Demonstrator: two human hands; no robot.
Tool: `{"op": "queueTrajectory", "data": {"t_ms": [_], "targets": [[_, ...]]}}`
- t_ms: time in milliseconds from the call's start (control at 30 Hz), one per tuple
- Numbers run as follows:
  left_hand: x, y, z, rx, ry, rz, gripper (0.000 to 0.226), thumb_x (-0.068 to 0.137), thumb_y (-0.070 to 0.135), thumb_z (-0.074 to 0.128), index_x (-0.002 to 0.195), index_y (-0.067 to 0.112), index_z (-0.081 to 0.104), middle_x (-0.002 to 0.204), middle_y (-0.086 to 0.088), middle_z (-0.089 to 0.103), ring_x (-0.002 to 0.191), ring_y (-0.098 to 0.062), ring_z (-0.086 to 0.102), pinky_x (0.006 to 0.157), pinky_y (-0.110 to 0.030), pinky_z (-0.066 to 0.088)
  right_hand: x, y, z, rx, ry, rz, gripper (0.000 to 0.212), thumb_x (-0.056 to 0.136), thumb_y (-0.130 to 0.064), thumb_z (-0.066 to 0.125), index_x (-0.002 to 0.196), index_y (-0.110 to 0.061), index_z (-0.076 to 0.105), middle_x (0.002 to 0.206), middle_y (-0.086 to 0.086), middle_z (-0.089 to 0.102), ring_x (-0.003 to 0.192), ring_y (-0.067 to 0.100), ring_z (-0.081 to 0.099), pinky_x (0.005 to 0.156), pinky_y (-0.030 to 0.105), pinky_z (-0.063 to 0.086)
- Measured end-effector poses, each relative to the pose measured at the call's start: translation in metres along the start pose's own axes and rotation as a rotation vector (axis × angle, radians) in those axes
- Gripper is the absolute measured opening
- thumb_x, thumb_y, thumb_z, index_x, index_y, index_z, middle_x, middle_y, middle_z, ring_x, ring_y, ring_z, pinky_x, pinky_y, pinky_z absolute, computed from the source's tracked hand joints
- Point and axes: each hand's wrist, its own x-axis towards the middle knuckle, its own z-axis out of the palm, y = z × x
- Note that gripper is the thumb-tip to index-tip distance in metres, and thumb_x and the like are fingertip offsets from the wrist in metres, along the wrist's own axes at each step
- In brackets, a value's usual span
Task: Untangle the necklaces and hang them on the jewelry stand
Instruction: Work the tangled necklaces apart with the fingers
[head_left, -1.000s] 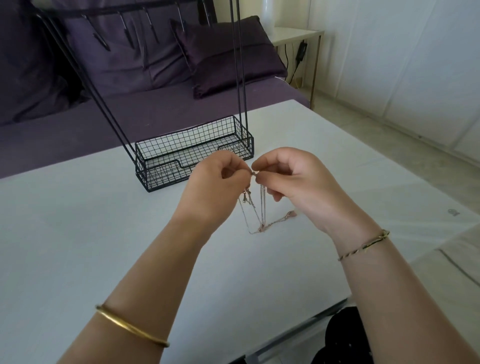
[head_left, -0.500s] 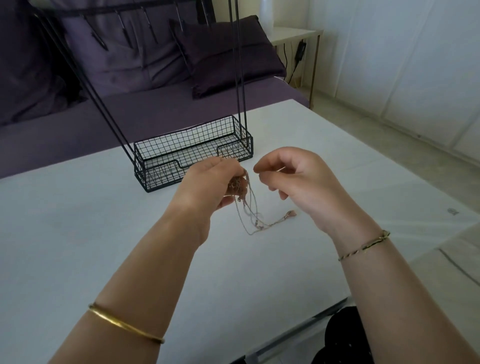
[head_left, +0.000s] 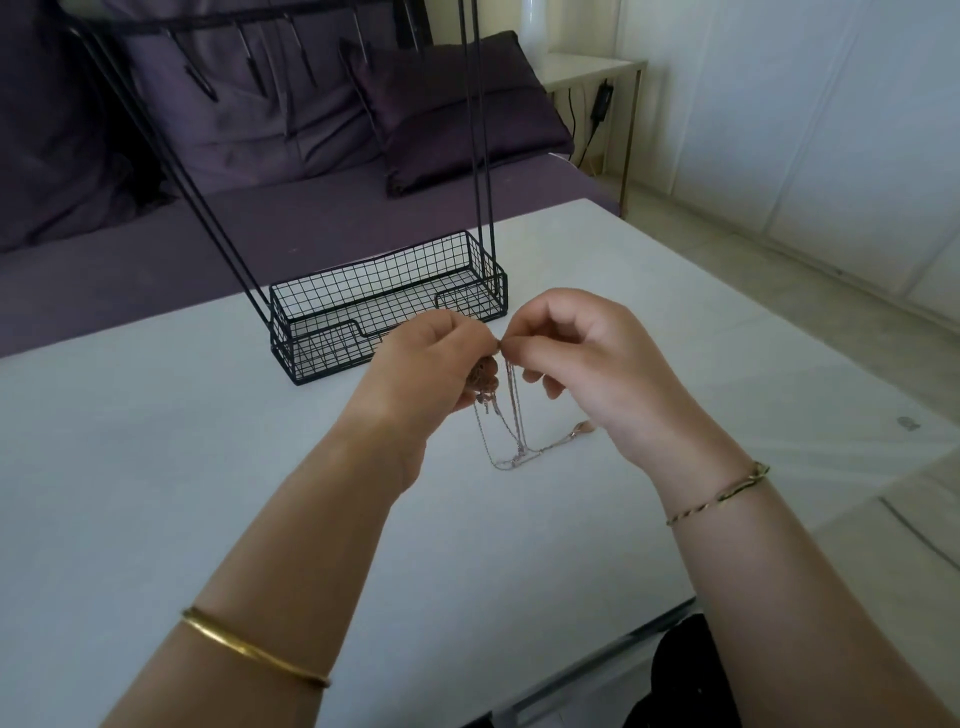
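Holding the bunched necklaces (head_left: 500, 410) at frame center, the left hand (head_left: 421, 374) grips the knotted clump while the right hand (head_left: 587, 358) pinches one strand to draw it free, loops trailing onto the table (head_left: 182, 467) below the stand (head_left: 384, 317).

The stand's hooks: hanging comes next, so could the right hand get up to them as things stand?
Probably, as the way looks free: nothing stands between the right hand and the hooks above and beyond it. But its fingers pinch the necklaces, bunched in the left hand.
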Motion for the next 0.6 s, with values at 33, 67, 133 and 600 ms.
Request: {"op": "queueTrajectory", "data": {"t_ms": [33,67,133,600], "targets": [[-0.0001,-0.0004,-0.0001,0.016,-0.016,0.003,0.018,0.089,0.011,0.056,0.071,0.013,0.057,0.06,0.004,0.057,0.061,-0.012,0.054,0.084,-0.038,0.052,0.0001,0.0,-0.0002,0.01,-0.003,0.011,0.015,0.08,-0.005,0.064,0.071,-0.017,0.063,0.065,-0.003,0.059,0.061,0.007,0.054,0.054,0.022,0.042],[-0.0008,-0.0006,-0.0003,0.04,-0.032,0.007,0.017,0.088,0.011,0.056,0.072,0.013,0.057,0.06,0.004,0.057,0.062,-0.012,0.055,0.086,-0.039,0.052,0.0003,0.0001,-0.0005,0.009,-0.009,0.019,0.016,0.081,-0.005,0.063,0.071,-0.017,0.063,0.065,-0.005,0.06,0.061,0.006,0.055,0.054,0.022,0.042],[-0.002,-0.0012,-0.0007,0.118,-0.041,0.043,0.014,0.087,0.009,0.056,0.073,0.013,0.058,0.061,0.004,0.058,0.064,-0.013,0.054,0.089,-0.043,0.051,0.0004,0.0003,0.0001,0.002,-0.022,0.031,0.018,0.082,-0.004,0.061,0.07,-0.018,0.063,0.065,-0.007,0.06,0.062,0.006,0.055,0.053,0.021,0.042],[-0.0036,0.0018,0.0019,0.028,-0.108,-0.034,0.021,0.091,0.012,0.051,0.07,0.01,0.052,0.063,0.001,0.051,0.055,-0.01,0.051,0.071,-0.031,0.046,0.0031,-0.0008,0.0002,0.213,0.004,0.213,0.022,0.078,0.0,0.055,0.062,-0.014,0.061,0.062,0.001,0.057,0.056,0.011,0.053,0.054,0.024,0.038]]}}
